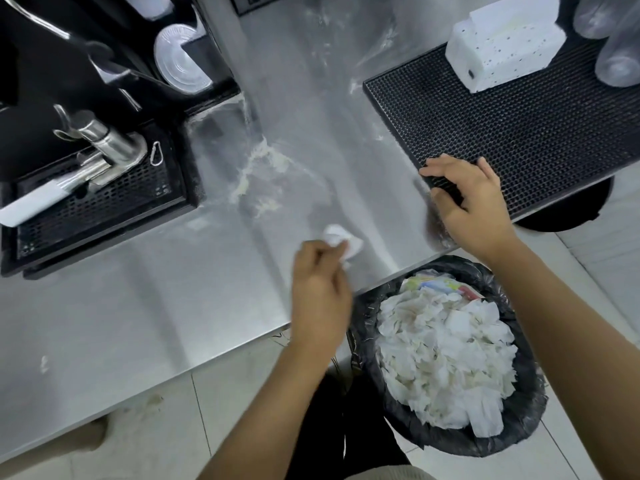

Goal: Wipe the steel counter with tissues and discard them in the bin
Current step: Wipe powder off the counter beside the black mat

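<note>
Tissue (341, 240), crumpled, pinched in the left hand (320, 299) on the counter (138, 306); white smears (259, 174) lie far-left of it, the bin (519, 424) near-right. Left hand is nearer the smears. Right hand (474, 206), fingers spread, rests on the black mat (536, 133).

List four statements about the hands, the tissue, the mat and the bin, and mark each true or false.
1. The left hand grips a crumpled tissue on the steel counter. True.
2. The right hand hangs free above the bin. False: it rests on the corner of the black mat.
3. The bin is empty. False: it is heaped with used tissues.
4. White residue lies on the counter. True.
</note>
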Tool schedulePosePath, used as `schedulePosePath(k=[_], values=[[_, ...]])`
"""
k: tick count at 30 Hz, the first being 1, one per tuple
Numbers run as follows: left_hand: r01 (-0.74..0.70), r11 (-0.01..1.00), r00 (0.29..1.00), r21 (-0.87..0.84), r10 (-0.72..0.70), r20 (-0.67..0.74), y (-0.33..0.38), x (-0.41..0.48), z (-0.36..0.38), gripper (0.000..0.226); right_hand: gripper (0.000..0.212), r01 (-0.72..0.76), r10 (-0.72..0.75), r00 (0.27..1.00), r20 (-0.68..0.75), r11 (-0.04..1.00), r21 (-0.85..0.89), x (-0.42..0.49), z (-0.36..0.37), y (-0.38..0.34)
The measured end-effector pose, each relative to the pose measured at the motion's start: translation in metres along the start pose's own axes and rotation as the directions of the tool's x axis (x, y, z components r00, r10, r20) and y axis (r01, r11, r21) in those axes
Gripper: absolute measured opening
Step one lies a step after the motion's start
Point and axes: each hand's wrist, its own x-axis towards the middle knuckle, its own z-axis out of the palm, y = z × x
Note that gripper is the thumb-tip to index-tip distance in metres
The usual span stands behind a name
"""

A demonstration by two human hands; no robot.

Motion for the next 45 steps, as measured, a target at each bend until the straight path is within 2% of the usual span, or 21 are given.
schedulePosePath(k=[2, 3, 5, 7, 9, 11, 13, 16, 18, 20, 22, 24, 27, 30, 32, 35, 38, 39, 41, 43, 45], values=[[-0.085, 0.993, 0.980, -0.081, 0.098, 0.171, 0.016, -0.002, 0.008, 0.037, 0.037, -0.005, 0.005, 1.000, -0.003, 1.000, -0.005, 0.000, 0.000, 0.000], [-0.080, 0.990, 0.972, -0.120, 0.104, 0.209, 0.016, 0.006, 0.004, 0.037, 0.037, -0.008, 0.008, 1.000, -0.008, 1.000, -0.010, 0.000, 0.001, -0.001], [0.019, 0.992, 0.995, -0.127, -0.006, 0.099, 0.001, 0.037, -0.014, 0.038, 0.037, -0.009, 0.008, 1.000, -0.020, 1.000, -0.027, -0.001, 0.002, -0.001], [0.143, 0.989, 0.981, 0.025, -0.139, -0.135, -0.033, 0.081, -0.040, 0.035, 0.037, -0.009, 0.008, 0.999, -0.033, 0.999, -0.039, 0.000, 0.003, -0.003], [0.277, 0.945, 0.934, 0.176, -0.221, -0.282, -0.066, 0.119, -0.067, 0.033, 0.036, -0.017, 0.016, 0.999, -0.043, 0.999, -0.040, 0.000, 0.004, -0.003], [0.332, 0.916, 0.918, 0.226, -0.258, -0.302, -0.083, 0.136, -0.075, 0.032, 0.036, -0.019, 0.016, 0.999, -0.051, 0.999, -0.043, 0.001, 0.006, -0.003], [0.315, 0.902, 0.935, 0.297, -0.242, -0.258, -0.086, 0.134, -0.068, 0.033, 0.035, 0.003, -0.005, 0.999, -0.044, 0.998, -0.067, 0.000, 0.007, -0.005], [0.344, 0.899, 0.928, 0.271, -0.282, -0.243, -0.075, 0.118, -0.051, 0.034, 0.033, 0.029, -0.031, 0.999, -0.025, 0.998, -0.062, -0.006, 0.009, -0.016], [0.278, 0.933, 0.949, 0.228, -0.231, -0.215, -0.058, 0.099, -0.039, 0.036, 0.032, 0.039, -0.040, 0.999, -0.014, 0.998, -0.041, -0.015, 0.016, -0.032], [0.078, 0.977, 0.995, 0.198, -0.066, -0.068, -0.037, 0.075, -0.026, 0.036, 0.030, 0.083, -0.083, 0.997, 0.009, 0.994, -0.064, -0.033, 0.030, -0.050], [-0.052, 0.992, 0.994, 0.117, 0.041, 0.099, -0.024, 0.061, -0.026, 0.035, 0.029, 0.102, -0.100, 0.995, 0.030, 0.990, -0.100, -0.054, 0.044, -0.061], [-0.049, 0.995, 0.997, 0.091, 0.042, 0.072, -0.030, 0.074, -0.041, 0.036, 0.030, 0.073, -0.070, 0.997, 0.019, 0.984, -0.160, -0.071, 0.051, -0.064], [0.137, 0.960, 0.987, 0.243, -0.112, -0.113, -0.064, 0.119, -0.070, 0.032, 0.029, 0.010, -0.014, 1.000, -0.015, 0.964, -0.264, -0.081, 0.047, -0.062], [0.252, 0.917, 0.967, 0.308, -0.229, -0.107, -0.090, 0.145, -0.077, 0.035, 0.032, -0.015, 0.016, 1.000, 0.001, 0.939, -0.343, -0.079, 0.041, -0.062], [0.220, 0.925, 0.975, 0.311, -0.202, -0.090, -0.085, 0.139, -0.066, 0.035, 0.033, -0.020, 0.019, 1.000, -0.005, 0.935, -0.353, -0.076, 0.039, -0.063], [0.061, 0.966, 0.998, 0.250, -0.050, -0.049, -0.062, 0.102, -0.040, 0.036, 0.034, -0.038, 0.023, 0.999, -0.048, 0.945, -0.326, -0.069, 0.037, -0.066], [-0.109, 0.990, 0.983, 0.093, 0.094, 0.157, -0.040, 0.077, -0.030, 0.039, 0.035, -0.040, 0.024, 0.998, -0.055, 0.947, -0.318, -0.061, 0.035, -0.068], [-0.122, 0.991, 0.979, 0.051, 0.112, 0.168, -0.039, 0.083, -0.034, 0.039, 0.036, -0.041, 0.029, 0.999, -0.044, 0.948, -0.317, -0.058, 0.032, -0.066], [-0.058, 0.997, 0.997, 0.060, 0.056, 0.048, -0.048, 0.113, -0.046, 0.038, 0.037, -0.049, 0.046, 0.999, -0.015, 0.953, -0.300, -0.048, 0.022, -0.055], [0.117, 0.980, 0.990, 0.160, -0.101, -0.101, -0.074, 0.155, -0.060, 0.035, 0.040, -0.077, 0.077, 0.997, -0.011, 0.963, -0.257, -0.035, 0.009, -0.038], [0.233, 0.947, 0.968, 0.221, -0.206, -0.142, -0.101, 0.189, -0.071, 0.038, 0.043, -0.100, 0.099, 0.995, -0.015, 0.970, -0.221, -0.022, -0.002, -0.023]])
